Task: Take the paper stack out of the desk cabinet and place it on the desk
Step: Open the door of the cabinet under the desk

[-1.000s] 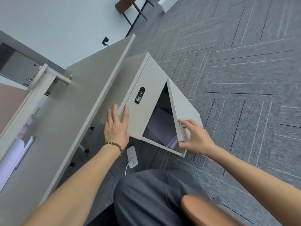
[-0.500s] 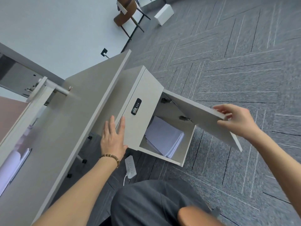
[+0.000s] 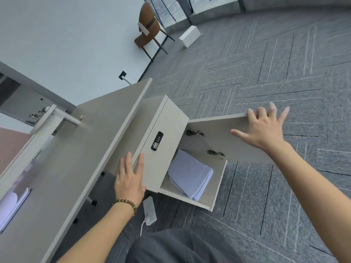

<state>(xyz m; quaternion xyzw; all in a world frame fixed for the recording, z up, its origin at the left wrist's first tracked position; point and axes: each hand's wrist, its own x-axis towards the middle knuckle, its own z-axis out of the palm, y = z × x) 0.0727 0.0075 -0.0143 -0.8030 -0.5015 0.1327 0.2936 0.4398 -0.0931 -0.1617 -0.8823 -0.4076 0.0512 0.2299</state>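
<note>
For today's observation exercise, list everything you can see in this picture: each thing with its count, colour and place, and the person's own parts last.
desk: one, light grey, left.
cabinet: one, light grey, under the desk's right edge.
cabinet door: one, light grey, swung wide open.
combination lock: one, black, on the cabinet front.
paper stack: one, white, lying inside the open cabinet.
power strip: one, white, on the carpet below the cabinet.
chair: one, brown, by the far wall.
box: one, white, on the floor beside the chair.
carpet: grey, patterned floor.
left hand: flat against the cabinet's front corner, beaded bracelet at the wrist.
right hand: spread open on the door's outer edge.
</note>
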